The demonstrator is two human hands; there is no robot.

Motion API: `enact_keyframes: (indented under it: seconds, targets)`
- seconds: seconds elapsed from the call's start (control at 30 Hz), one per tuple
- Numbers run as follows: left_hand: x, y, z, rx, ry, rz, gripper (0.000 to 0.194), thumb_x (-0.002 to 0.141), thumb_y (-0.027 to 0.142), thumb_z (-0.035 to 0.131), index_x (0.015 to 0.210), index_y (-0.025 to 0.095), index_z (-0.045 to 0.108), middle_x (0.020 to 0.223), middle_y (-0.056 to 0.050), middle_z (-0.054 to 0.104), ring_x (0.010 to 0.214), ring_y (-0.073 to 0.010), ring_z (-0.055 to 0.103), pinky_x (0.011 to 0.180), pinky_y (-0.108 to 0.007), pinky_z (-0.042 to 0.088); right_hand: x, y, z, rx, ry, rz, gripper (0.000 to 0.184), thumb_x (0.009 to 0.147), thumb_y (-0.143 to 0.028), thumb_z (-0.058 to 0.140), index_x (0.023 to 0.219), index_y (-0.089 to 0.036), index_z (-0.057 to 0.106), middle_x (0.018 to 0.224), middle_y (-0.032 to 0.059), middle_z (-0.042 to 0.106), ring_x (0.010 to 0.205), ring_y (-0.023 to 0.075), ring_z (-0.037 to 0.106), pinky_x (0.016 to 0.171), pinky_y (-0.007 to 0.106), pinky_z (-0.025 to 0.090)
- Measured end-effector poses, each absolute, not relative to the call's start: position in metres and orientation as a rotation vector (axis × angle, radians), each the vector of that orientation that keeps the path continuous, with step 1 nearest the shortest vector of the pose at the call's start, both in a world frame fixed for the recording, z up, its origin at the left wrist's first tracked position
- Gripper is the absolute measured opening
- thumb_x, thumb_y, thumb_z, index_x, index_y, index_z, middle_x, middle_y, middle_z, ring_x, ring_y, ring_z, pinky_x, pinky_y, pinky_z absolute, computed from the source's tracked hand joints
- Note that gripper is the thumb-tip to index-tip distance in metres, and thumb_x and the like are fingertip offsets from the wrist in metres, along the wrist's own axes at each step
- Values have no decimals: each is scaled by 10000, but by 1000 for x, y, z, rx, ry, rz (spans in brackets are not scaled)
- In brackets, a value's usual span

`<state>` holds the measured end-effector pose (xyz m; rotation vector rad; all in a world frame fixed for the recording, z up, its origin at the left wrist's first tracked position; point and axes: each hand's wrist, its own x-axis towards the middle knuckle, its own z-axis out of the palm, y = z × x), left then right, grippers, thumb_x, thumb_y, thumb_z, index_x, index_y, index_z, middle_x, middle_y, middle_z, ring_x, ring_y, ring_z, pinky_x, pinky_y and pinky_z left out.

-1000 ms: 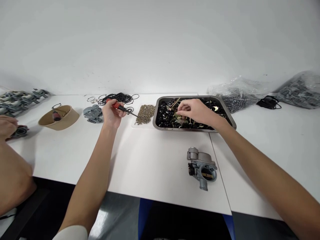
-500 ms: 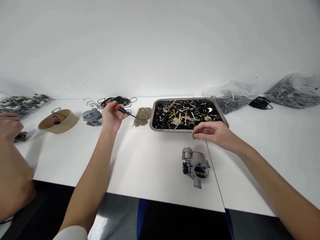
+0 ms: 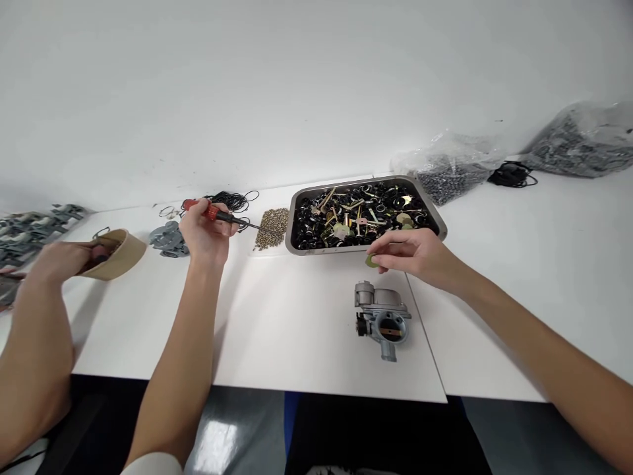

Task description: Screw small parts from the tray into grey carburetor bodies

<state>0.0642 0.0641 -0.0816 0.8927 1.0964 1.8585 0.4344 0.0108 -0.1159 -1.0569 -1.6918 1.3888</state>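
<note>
My left hand is closed round the red handle of a screwdriver. Its thin shaft points right, over a pile of small brass screws. Between thumb and fingertips my right hand pinches a small greenish-brass disc, just in front of the metal tray. Black rings, brass shafts and thin discs fill that tray. Below my right hand a grey carburetor lies on the white table, its round bore facing me with a brass strip across it.
At left, another person's hand reaches into a tan bowl. A second carburetor and black rubber rings lie nearby. Along the wall at right stand plastic bags of parts. More carburetors crowd the far left.
The view has shifted and tilted slightly. My hands keep their grips on the screwdriver and the disc, of which more now shows. The other person's hand has moved into the tan bowl.
</note>
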Motion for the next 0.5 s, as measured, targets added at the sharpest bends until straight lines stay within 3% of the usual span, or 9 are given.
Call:
enact_keyframes:
  seconds: [0.17, 0.33, 0.5]
  targets:
    - [51, 71, -95, 1102, 1226, 1973, 122, 750, 209, 588, 740, 217, 466, 567, 19, 619, 286, -102, 388, 327, -248, 291, 432, 12, -121, -1117, -1700, 1366, 210, 810, -389, 772, 884, -193, 758, 813, 68, 752, 690, 201, 726, 728, 374, 629]
    - [57, 74, -99, 1220, 1271, 1969, 111, 704, 221, 604, 732, 206, 498, 518, 25, 579, 270, -88, 335, 280, -226, 175, 430, 6, -110, -1117, -1695, 1416, 209, 790, -386, 775, 853, -192, 728, 768, 47, 742, 723, 219, 752, 788, 384, 620]
    - [62, 73, -100, 1276, 1291, 1939, 126, 675, 228, 637, 724, 197, 525, 527, 22, 588, 289, -89, 362, 281, -229, 204, 427, -2, -103, -1123, -1687, 1428, 220, 790, -403, 777, 835, -197, 717, 720, 38, 737, 706, 206, 739, 778, 372, 591]
